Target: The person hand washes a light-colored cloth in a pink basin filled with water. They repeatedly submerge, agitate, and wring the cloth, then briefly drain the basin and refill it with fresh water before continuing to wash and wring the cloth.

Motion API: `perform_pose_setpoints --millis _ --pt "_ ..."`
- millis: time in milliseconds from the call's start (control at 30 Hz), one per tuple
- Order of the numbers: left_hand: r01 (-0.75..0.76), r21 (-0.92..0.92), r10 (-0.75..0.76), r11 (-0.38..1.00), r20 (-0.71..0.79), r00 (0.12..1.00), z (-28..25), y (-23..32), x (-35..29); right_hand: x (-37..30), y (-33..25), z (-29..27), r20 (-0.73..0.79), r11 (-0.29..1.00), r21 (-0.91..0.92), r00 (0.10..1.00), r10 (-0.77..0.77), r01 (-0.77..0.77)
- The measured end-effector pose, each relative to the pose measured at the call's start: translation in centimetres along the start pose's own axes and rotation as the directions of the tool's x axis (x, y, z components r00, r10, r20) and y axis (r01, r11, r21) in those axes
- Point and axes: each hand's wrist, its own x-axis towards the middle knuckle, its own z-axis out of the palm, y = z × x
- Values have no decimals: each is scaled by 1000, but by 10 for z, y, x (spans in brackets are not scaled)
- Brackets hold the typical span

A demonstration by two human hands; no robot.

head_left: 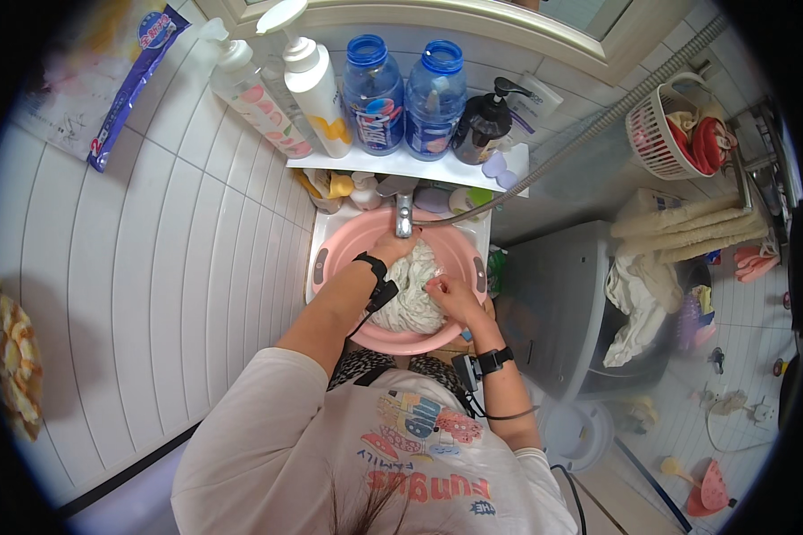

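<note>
A pink plastic basin (339,245) sits in the sink under a chrome faucet (404,218). Bunched inside it lies a wet-looking white cloth (406,303) with a faint pattern. At the cloth's far end, just below the spout, my left hand (396,247) is closed on the fabric, its fingers partly hidden. My right hand (452,298) pinches the cloth's right side, with fingers and thumb drawn together. Both wrists wear black straps with small devices and cables.
A white shelf (375,167) above the faucet carries several bottles, including two blue plastic ones (375,98). A grey hose (571,147) runs down to the faucet. To the right stands a washing machine (553,303) with white clothing (635,303) on it.
</note>
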Motion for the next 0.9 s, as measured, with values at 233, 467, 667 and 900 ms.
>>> perform_pose_setpoints --millis 233,467,667,900 --pt "-37 86 35 996 25 999 24 -27 38 -1 0 1 -22 999 9 999 45 -44" --pt "44 191 -56 981 55 997 38 -36 61 -1 3 3 -47 1000 25 999 -5 6" --pt "96 97 -97 991 7 995 27 -23 42 -2 1 4 -56 1000 14 998 19 -19" --pt "-133 127 103 983 215 971 14 -33 53 -4 -3 4 -72 999 19 997 37 -36"
